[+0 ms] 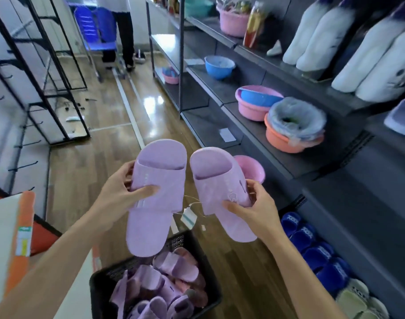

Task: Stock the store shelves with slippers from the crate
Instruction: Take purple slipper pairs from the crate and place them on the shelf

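Lilac left slipper (154,203) and right slipper (216,187) are held above the black crate (98,288), toes pointing away and converging slightly. Left hand (122,192) and right hand (254,204) fingers clasp the straps, forearms extended.

Lilac slippers (157,180), black crate (100,286), blue slippers (312,245).

This is a shop selling household goods. Long dark grey metal shelves (210,125) run down the right side, carrying pink, blue and orange plastic basins (252,109) and a row of blue foam slippers (307,238). Bare black wire display racks (47,72) stand opposite, across a glossy wood-plank floor (118,143). A paper price tag (188,217) dangles from a pair of lilac slippers (157,187).
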The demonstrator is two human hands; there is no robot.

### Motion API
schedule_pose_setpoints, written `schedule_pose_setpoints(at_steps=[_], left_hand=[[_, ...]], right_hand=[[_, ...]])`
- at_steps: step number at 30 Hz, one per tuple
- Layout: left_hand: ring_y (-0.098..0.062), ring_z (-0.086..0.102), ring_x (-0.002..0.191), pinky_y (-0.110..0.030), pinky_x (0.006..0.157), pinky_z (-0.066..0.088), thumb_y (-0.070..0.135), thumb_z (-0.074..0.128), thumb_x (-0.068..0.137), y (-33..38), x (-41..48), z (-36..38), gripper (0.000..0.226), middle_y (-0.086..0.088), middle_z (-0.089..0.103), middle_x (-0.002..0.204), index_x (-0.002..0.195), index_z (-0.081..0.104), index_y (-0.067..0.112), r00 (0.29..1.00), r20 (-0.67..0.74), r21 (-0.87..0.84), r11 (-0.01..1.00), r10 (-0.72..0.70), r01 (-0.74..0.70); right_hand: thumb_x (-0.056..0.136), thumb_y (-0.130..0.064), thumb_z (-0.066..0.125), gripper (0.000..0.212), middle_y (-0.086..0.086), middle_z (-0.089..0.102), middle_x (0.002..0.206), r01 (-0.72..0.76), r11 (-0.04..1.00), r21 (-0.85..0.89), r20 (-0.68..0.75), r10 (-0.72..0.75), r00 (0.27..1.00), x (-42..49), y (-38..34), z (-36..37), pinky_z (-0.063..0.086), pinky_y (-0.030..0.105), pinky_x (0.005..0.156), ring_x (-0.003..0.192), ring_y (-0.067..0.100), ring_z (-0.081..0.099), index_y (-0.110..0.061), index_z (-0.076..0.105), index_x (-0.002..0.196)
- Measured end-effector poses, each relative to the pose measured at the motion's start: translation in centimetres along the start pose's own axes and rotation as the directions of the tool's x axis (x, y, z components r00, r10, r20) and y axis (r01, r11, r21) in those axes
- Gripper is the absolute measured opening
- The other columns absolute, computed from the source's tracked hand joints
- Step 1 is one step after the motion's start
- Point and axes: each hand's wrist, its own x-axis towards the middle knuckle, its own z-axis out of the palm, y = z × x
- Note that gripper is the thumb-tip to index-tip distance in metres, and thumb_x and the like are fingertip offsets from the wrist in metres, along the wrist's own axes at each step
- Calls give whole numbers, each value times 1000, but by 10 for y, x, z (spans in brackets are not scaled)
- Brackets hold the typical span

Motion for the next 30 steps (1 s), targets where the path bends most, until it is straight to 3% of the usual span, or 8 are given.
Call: schedule_pose_setpoints(at_steps=[3,6,11,17,22,24,27,30], left_hand=[[-16,65,92,-34,73,54,48,79,46,27,-4,29,74,4,69,103,115,57,32,997,37,50,996,71,-72],[-19,65,93,-40,77,56,52,77,46,52,-9,65,73,4,68,103,114,57,35,988,83,96,986,130,-138],[-11,65,92,-19,67,52,53,75,43,87,-29,146,77,6,67,105,115,55,35,959,190,77,971,208,-226],[-2,63,88,-15,62,50,59,71,42,118,-65,255,68,17,66,98,105,51,43,904,304,44,943,301,-329],[-4,62,87,-13,59,50,43,87,56,138,-102,362,64,14,63,102,109,52,35,827,433,-30,923,358,-384],[-7,64,86,-14,60,51,49,85,52,142,-114,401,72,11,66,101,113,54,28,792,490,-66,921,364,-383],[-7,65,90,-17,65,50,54,74,42,151,-131,456,86,8,67,104,119,53,24,719,587,-112,916,373,-384],[-5,67,82,-15,59,51,48,76,41,163,-150,511,82,6,71,96,117,56,24,631,678,-193,919,378,-344]], right_hand=[[68,-36,80,44,-23,58,95,-5,1000,31,-64,7,998,-13,-1,-38,48,22,68,86,-3,56,-40,48,97],[69,-30,80,46,-20,59,99,-9,997,81,-107,18,994,-33,-2,-84,50,26,71,91,3,57,-38,48,101],[67,-33,82,49,-14,61,102,-17,990,140,-213,47,976,-77,13,-166,53,38,78,93,10,59,-33,51,105],[68,-30,82,46,-16,62,100,-17,989,149,-361,70,930,-147,46,-261,54,41,78,90,9,61,-41,49,98],[62,-41,82,53,-17,62,101,-53,988,149,-510,122,851,-219,81,-341,50,28,70,89,4,61,-39,49,103],[58,-47,75,56,-17,62,102,-76,987,144,-574,146,806,-248,91,-366,47,23,68,90,3,60,-35,49,106],[56,-48,71,60,-17,60,102,-124,982,141,-663,187,725,-289,105,-400,50,26,72,92,3,60,-32,47,109],[56,-44,73,59,-13,62,103,-155,976,155,-752,218,622,-327,116,-428,52,31,76,92,8,62,-28,50,107]])
